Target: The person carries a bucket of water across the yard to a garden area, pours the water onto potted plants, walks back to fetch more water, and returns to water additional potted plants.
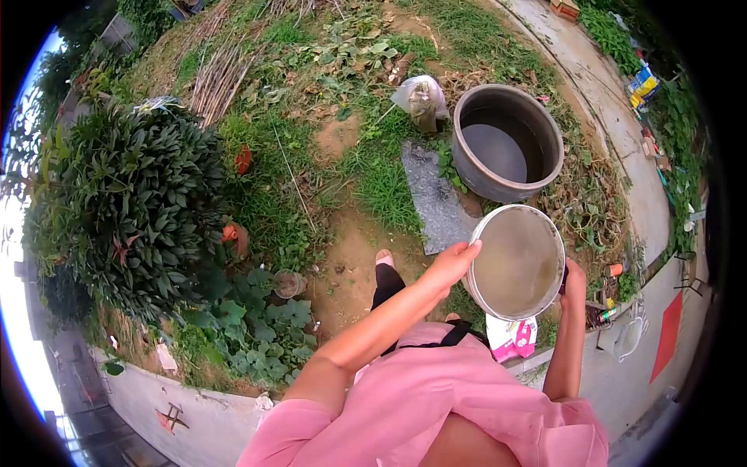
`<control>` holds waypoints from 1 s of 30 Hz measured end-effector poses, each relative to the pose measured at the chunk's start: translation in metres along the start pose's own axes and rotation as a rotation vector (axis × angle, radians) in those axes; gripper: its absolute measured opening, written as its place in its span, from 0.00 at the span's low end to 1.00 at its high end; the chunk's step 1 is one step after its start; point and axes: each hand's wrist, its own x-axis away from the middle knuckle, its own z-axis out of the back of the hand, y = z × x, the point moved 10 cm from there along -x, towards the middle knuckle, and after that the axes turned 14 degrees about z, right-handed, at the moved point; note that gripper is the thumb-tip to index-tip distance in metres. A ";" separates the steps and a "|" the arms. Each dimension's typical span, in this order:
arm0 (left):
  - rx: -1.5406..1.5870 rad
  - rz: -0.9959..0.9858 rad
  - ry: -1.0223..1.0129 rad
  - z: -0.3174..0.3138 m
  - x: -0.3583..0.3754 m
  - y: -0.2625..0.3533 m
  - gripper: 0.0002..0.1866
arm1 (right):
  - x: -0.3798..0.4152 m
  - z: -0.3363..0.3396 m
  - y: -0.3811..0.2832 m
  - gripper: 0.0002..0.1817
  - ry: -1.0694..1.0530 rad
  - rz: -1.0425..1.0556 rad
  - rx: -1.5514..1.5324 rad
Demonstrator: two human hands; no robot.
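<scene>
A round, white-rimmed bucket [517, 265] of murky, brownish liquid is held out in front of my body. My left hand [454, 266] grips its left side, thumb over the rim and the other fingers mostly hidden. On the opposite side, my right hand [574, 284] is closed around a dark part at the edge, probably a handle. Just beyond the bucket stands a large dark vat [502, 187] with a thick rim, partly filled with dark water. Neither hand touches the vat.
A flat grey slab [426, 198] lies left of the vat, near a tied whitish bag [424, 101]. A leafy bush [140, 210] stands left of the dirt path [350, 257]. A pink-and-white bag [512, 336] lies below the bucket. Concrete paving [646, 187] runs along the right.
</scene>
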 end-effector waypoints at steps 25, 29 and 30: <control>-0.079 0.099 -0.128 0.341 -0.194 0.496 0.26 | -0.303 -0.485 -0.106 0.12 0.198 -0.090 0.054; -0.159 0.085 -0.106 0.391 -0.245 0.577 0.25 | -0.366 -0.559 -0.139 0.12 0.096 -0.130 0.152; -0.145 0.095 -0.129 0.401 -0.258 0.596 0.25 | -0.381 -0.578 -0.150 0.12 0.167 -0.097 0.120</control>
